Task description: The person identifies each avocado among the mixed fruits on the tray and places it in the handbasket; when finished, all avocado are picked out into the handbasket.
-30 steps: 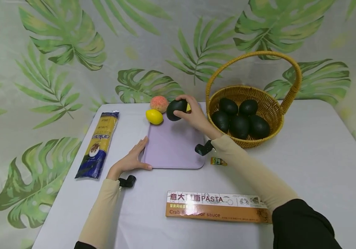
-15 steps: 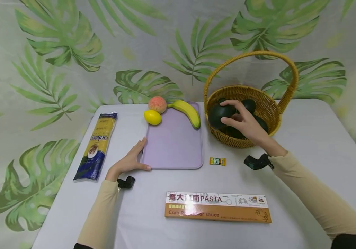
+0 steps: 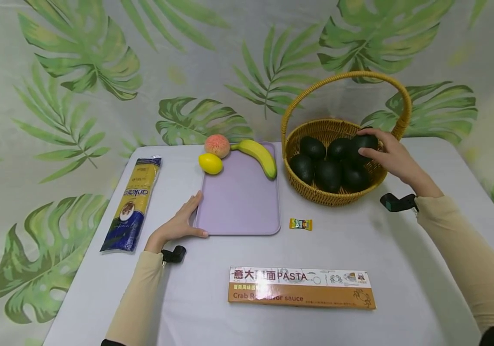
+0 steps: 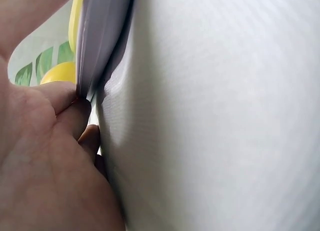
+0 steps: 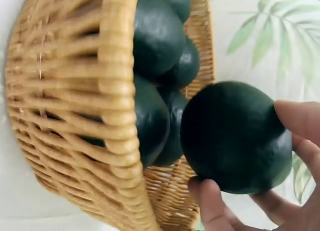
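Note:
My right hand [image 3: 398,156] grips a dark green avocado [image 5: 235,136] between thumb and fingers, at the right side of the wicker basket [image 3: 338,199]. In the right wrist view the avocado shows just above the basket's rim. Several more avocados [image 3: 328,175] lie inside. My left hand [image 3: 179,223] rests at the near left corner of the lilac tray [image 3: 240,206], thumb along its front edge and fingers extended along its left edge. In the left wrist view, fingertips touch the tray's side. On the tray's far part lie a banana [image 3: 259,154], a peach [image 3: 217,145] and a lemon [image 3: 210,164].
A pasta packet [image 3: 132,204] lies at the left of the table. Near the front is a long pasta box [image 3: 301,288]. A small wrapped candy [image 3: 301,224] sits between tray and basket. The basket's tall handle [image 3: 351,74] arches over it.
My right hand has carried the avocado from above the tray across to the basket's right side, uncovering the banana. The left hand has stayed at the tray.

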Demonstrator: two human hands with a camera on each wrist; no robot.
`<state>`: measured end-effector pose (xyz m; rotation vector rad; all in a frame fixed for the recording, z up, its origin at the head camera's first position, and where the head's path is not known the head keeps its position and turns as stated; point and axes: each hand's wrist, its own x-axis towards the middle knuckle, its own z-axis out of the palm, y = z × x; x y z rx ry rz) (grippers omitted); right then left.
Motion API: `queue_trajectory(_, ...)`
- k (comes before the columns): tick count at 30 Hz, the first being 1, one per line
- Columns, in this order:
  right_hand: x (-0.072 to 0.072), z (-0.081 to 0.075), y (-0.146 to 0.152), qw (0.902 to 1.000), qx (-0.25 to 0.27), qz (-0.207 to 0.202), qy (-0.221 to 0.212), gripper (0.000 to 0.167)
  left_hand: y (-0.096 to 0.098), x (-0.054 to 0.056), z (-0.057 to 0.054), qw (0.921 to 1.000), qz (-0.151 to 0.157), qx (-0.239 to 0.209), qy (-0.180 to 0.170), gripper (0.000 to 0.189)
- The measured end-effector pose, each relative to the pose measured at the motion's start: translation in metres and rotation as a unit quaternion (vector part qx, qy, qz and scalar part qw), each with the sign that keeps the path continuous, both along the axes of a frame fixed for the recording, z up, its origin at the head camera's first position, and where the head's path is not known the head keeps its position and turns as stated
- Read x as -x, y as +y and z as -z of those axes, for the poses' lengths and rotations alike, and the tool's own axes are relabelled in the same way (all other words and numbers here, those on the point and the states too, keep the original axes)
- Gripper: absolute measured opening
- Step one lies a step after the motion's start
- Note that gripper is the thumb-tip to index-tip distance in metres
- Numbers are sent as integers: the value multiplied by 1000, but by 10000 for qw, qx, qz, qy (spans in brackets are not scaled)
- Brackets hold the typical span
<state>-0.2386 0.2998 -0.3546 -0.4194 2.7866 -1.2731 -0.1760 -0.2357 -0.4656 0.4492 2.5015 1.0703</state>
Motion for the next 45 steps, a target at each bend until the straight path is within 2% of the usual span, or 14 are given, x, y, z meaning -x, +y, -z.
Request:
queue_trajectory(5,6,-2,-7,9946,-994,62,275,47,1,1,0,10000,19,-8,17,117)
queue_trajectory(10,10,-5,-15,9778,-2067,177,303,44,2,2,0,10000,48,-30,-19,118)
queue_trajectory(14,16,-4,-16,9652,-2601,79,245,41,1,2,0,10000,32,32,-40,119)
queue_trajectory(22,30,1,-11,9742,-2238,-168,-257,47,-1,-1,-1,10000,24,40,-54,119)
queue_trajectory(27,33,2,-11,9709,-2321,-520,-263,47,-2,0,-1,10000,-8,48,-38,119)
queue_trajectory(35,31,2,-12,9639,-2563,-635,-333,52,-1,-1,0,10000,13,2,-45,119)
queue_trajectory(41,25,10,-8,9715,-2294,-471,-364,53,0,-1,0,9999,-5,87,-52,119)
queue_trajectory(45,22,12,-3,9742,-2150,-528,-441,54,-1,1,0,10000,21,73,-23,119)
